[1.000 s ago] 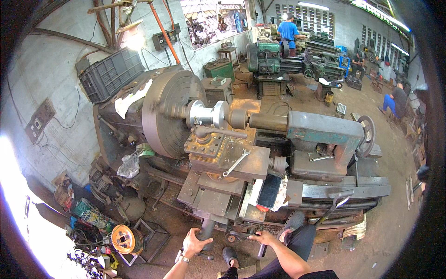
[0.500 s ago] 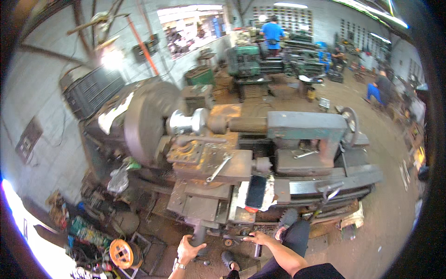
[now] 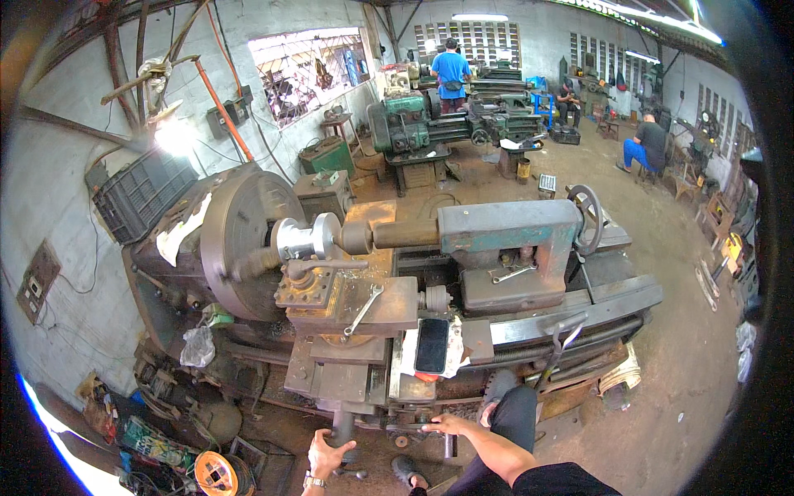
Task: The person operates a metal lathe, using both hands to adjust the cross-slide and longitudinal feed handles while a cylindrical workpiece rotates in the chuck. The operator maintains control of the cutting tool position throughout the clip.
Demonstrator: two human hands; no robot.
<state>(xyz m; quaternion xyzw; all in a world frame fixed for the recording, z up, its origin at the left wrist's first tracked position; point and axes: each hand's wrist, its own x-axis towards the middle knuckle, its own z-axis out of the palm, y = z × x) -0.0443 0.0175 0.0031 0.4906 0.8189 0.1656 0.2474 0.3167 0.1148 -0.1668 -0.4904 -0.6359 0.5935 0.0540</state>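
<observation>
You have open room between your left hand (image 3: pixel 328 453) and right hand (image 3: pixel 447 424); farther forward, the tool post (image 3: pixel 304 293) and its clamping lever (image 3: pixel 339 264) stand between you and the silver workpiece (image 3: pixel 299 241).

On my left I see a round orange spool (image 3: pixel 215 473) and, higher, a dark grey plastic crate (image 3: pixel 142 197).

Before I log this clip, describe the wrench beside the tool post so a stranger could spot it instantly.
On the big lathe mid-view, find the square tool post topped by a long lever. Just right of it is a flat metal slide with the silver wrench on top. Unlike the other wrench, nearly level on the tailstock's base, this one slants steeply down to the left.
</observation>
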